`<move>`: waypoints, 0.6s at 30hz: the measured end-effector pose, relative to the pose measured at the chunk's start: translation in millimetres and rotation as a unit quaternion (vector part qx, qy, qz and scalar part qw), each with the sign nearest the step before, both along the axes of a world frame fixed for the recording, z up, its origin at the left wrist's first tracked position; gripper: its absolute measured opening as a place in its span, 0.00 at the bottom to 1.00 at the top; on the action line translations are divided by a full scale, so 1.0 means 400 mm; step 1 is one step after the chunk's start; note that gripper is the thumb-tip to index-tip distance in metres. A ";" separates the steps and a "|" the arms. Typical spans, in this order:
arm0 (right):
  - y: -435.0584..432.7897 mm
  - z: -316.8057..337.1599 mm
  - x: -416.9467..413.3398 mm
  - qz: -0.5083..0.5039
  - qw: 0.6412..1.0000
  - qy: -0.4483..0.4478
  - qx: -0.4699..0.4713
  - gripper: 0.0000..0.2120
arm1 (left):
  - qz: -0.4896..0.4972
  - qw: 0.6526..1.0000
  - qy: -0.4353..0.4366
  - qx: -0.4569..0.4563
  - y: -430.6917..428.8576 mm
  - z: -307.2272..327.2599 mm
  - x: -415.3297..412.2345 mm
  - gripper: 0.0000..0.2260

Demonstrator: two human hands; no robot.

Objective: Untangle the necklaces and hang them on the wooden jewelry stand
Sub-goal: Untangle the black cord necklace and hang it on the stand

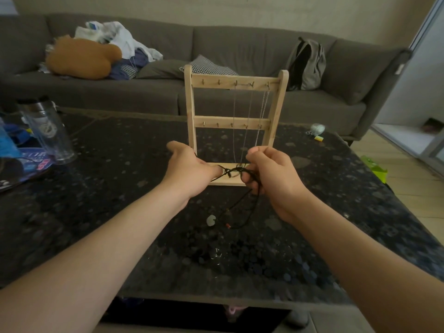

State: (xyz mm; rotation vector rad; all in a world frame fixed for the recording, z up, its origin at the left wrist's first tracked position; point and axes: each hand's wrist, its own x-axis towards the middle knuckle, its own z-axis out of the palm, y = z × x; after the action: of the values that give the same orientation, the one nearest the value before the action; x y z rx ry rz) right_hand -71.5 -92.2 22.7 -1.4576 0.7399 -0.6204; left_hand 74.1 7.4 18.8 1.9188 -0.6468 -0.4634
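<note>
A wooden jewelry stand (231, 122) with two hook rails stands upright on the dark speckled table (120, 212). Thin silver chains (249, 121) hang from hooks on the right half of its top rail. In front of the stand's base, my left hand (189, 168) and my right hand (271, 174) each pinch a tangled black cord necklace (230, 173) stretched between them. The cord's loose part trails down to the table, ending at a pale green pendant (211, 220) and a small red bead (227, 226).
A clear tumbler (46, 131) and blue packaging (21, 164) sit at the table's left. A small white ball and yellow piece (317, 131) lie at the far right. Behind is a grey sofa (240, 56) with clothes, a plush toy and a backpack.
</note>
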 end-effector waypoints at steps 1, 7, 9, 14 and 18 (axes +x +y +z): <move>-0.001 0.002 -0.002 0.004 1.000 0.000 0.001 0.04 | 0.005 1.000 -0.008 0.001 0.003 -0.001 0.001 0.33; -0.015 -0.001 -0.010 0.014 0.999 -0.005 -0.043 0.07 | -0.023 0.996 -0.060 0.059 0.014 0.007 0.006 0.13; -0.019 -0.002 -0.011 0.008 0.999 -0.001 -0.051 0.10 | -0.039 0.994 -0.034 0.099 0.010 0.007 0.002 0.13; -0.024 0.002 -0.017 0.027 0.999 -0.023 -0.022 0.11 | -0.059 0.989 -0.004 0.137 0.001 0.007 -0.001 0.25; -0.023 -0.003 -0.015 0.064 0.997 -0.029 -0.016 0.10 | -0.123 0.987 0.091 0.046 0.012 0.020 -0.007 0.20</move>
State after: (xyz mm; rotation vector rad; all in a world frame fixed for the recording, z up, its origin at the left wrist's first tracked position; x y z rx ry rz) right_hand -77.4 -101.4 21.3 -1.4978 0.5893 -0.5751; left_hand 71.5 12.3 26.7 1.8620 -0.7552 -0.8273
